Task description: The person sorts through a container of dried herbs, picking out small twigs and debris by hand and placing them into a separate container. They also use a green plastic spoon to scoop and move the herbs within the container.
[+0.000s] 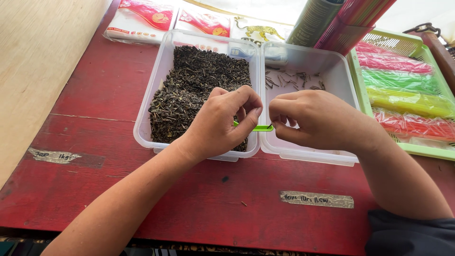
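My left hand (222, 124) is closed around thin green tweezers (259, 128), whose tip pokes out to the right. It hovers over the near right corner of a clear plastic tub (144, 121) filled with dark dried tea leaves (196, 83). My right hand (310, 118) pinches at the tweezers' tip with thumb and forefinger; something tiny and dark shows there. This hand is above a second clear tub (339, 71) that holds only a few scattered stems (294, 79) at its far end.
Both tubs sit side by side on a red wooden table (95, 142). A green basket (362, 92) with coloured packets stands at the right. Printed packets lie at the back, next to upright tubes. Two tape labels are stuck near the front edge.
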